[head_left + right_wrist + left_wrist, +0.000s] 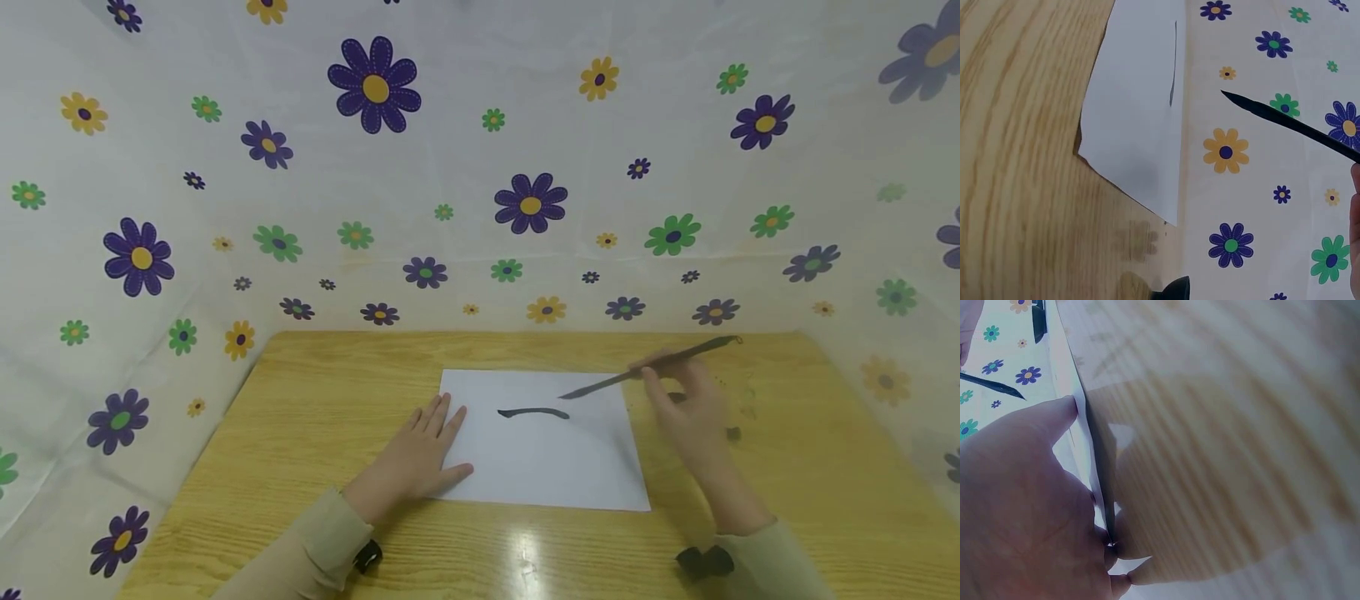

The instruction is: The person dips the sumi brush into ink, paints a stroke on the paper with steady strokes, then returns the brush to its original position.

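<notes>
A white sheet of paper (540,467) lies on the table, bearing one dark, slightly arched brush stroke (534,412). My left hand (412,454) rests flat on the sheet's left edge with fingers spread; the left wrist view shows the thumb (1060,419) at the paper's edge. Over the sheet's right side, my right hand (693,417) holds a dark calligraphy brush (607,383), tilted, with a small loop at its upper end. The pointed brush tip (1238,100) is above the paper, apart from it. Only part of the right hand shows in the right wrist view.
A dark object, partly hidden behind the right hand, stands on the wooden table (322,417); the right wrist view shows a dark item (1175,289) at the bottom. Dark smudges (746,400) mark the table's right side. A flower-printed white sheet (450,150) encloses the back and sides.
</notes>
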Demonstrator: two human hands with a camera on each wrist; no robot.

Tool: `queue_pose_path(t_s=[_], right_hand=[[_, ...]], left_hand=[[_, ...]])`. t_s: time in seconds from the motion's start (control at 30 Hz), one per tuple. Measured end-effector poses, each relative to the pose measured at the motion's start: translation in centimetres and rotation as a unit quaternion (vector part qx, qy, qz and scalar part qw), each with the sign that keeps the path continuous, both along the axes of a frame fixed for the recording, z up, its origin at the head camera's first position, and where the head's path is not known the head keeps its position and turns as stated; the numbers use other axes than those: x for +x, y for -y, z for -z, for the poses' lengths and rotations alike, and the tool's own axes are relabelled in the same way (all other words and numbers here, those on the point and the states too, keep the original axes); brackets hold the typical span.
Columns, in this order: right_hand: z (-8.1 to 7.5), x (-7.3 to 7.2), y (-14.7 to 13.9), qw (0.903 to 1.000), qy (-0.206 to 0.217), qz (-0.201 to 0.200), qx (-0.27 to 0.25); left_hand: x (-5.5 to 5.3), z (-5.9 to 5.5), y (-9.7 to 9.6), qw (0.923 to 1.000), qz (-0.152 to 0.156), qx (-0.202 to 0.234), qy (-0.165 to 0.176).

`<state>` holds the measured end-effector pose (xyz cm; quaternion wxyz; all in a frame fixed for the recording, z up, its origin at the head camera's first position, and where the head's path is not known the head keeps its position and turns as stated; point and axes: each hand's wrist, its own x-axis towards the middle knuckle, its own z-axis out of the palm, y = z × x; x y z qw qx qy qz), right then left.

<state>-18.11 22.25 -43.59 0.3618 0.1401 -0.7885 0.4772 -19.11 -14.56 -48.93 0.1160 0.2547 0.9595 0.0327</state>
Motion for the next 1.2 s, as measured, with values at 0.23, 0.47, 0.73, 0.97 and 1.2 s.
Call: queue_pose_path(t_s=[0.23,0.47,0.73,0.97,1.2], right_hand=[[-0.7,-0.3,-0.7,0.9991,-0.041,-0.009,0.007],[-1.0,-0.5,-1.5,0.9984,-0.055,-0.004,0.015],[-1.5,-0.9,-2.6,0.9951,-0.093,0.02,0.025],[-2.2,-0.9,-3.7,0.992,-0.12,0.026,0.028],[-3.5,-0.4,-4.3,0.9849,-0.163,0.025,0.053]], left_hand=[[0.0,-0.1,0.0,1.0,0.0,-0.006,-0.005],[0.0,-0.1,0.0,1.0,0.001,0.001,-0.001],[0.0,-0.1,0.0,0.9999,0.005,0.01,0.0],[0.0,0.1,0.0,1.0,0.005,0.006,-0.002],[0.2,0.0,0.1,0.9999,0.004,0.008,-0.005]])
